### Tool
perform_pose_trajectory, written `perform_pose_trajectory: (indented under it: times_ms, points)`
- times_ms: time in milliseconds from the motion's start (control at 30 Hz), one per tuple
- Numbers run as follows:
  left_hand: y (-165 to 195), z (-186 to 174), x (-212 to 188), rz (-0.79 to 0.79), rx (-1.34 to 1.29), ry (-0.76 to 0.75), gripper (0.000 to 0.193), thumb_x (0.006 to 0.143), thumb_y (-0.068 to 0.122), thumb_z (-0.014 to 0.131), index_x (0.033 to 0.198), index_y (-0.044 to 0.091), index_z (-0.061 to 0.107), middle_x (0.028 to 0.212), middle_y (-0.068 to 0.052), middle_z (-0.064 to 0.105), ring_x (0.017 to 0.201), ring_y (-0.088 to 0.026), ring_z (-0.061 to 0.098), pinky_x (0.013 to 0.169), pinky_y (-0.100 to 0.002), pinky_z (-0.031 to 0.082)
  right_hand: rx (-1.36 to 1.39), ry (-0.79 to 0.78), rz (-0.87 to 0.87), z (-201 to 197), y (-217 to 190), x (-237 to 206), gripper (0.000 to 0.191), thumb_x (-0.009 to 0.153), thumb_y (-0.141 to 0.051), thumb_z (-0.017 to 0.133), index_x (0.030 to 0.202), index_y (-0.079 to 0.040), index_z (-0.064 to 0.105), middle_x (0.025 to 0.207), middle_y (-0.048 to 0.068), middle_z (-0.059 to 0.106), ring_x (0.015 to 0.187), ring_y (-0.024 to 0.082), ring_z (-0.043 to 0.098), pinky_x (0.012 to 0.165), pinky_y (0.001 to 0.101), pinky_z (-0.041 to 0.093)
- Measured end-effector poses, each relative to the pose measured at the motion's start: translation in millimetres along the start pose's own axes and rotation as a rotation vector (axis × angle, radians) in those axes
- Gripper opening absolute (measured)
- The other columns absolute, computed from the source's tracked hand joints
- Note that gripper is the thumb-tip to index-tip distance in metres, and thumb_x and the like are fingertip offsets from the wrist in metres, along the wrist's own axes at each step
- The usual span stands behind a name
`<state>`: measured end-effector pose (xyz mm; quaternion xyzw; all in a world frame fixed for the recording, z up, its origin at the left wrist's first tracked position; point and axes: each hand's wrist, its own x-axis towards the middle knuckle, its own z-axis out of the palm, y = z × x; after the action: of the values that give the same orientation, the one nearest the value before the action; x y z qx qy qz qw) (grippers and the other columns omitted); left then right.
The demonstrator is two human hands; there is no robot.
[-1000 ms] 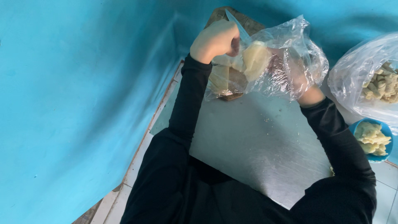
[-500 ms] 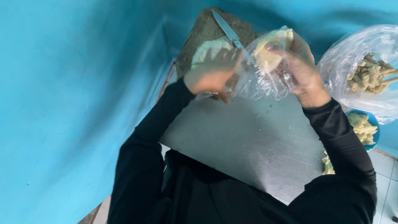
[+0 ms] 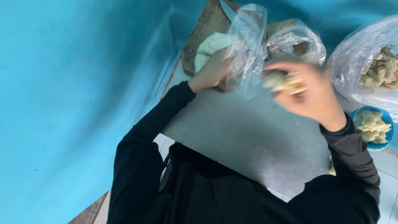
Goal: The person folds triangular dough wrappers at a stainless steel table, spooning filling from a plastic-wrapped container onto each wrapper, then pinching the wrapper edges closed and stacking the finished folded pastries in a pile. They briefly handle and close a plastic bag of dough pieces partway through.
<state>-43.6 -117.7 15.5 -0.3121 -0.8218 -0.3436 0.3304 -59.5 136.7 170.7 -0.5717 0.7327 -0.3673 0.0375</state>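
Right hand (image 3: 309,93) closed on pale dough lump (image 3: 284,82), at three o'clock from clear bag (image 3: 246,49) gripped by left hand (image 3: 213,70).

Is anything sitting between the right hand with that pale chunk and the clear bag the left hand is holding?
Nothing visible stands between them. The right hand holds a pale chunk, blurred, just right of the clear bag that the left hand grips over the steel table. Whether the bag's mouth is open toward the chunk cannot be told.
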Motion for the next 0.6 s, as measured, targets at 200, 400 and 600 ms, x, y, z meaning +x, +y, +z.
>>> perform_pose_trajectory:
  times_ms: [200, 400, 600]
  points:
    - [-0.5, -2.7, 8.7, -0.658, -0.322, -0.32, 0.029, 0.105, 0.018, 0.062, 0.122, -0.002, 0.049, 0.098, -0.017, 0.072, 0.092, -0.028, 0.073, 0.077, -0.039, 0.053, -0.729, -0.199, -0.099, 56.6, 25.7, 7.6, 0.073, 0.09, -0.009, 0.078, 0.157, -0.004, 0.047, 0.107, 0.014, 0.071, 0.084, 0.024, 0.073, 0.07, 0.0315, 0.061]
    - [24.0, -42.9, 8.4, -0.637, -0.559, -0.28, 0.063, 0.098, 0.023, 0.064, 0.145, 0.004, 0.028, 0.096, -0.01, 0.071, 0.086, -0.026, 0.071, 0.08, -0.037, 0.054, -0.254, -0.113, 0.477, 57.0, 73.8, 21.8, 0.023, 0.097, -0.02, 0.073, 0.115, -0.005, 0.072, 0.091, 0.012, 0.076, 0.072, 0.02, 0.071, 0.065, 0.0308, 0.056]
    - [62.2, -32.2, -16.4, -0.158, 0.212, 0.035, 0.06, 0.086, 0.03, 0.075, 0.133, 0.001, 0.051, 0.127, -0.02, 0.064, 0.12, -0.037, 0.054, 0.111, -0.05, 0.034, 0.695, -0.039, 0.795, 47.5, 79.6, 22.9, 0.03, 0.097, -0.022, 0.074, 0.113, 0.003, 0.072, 0.089, 0.01, 0.07, 0.072, 0.016, 0.066, 0.059, 0.0241, 0.051]
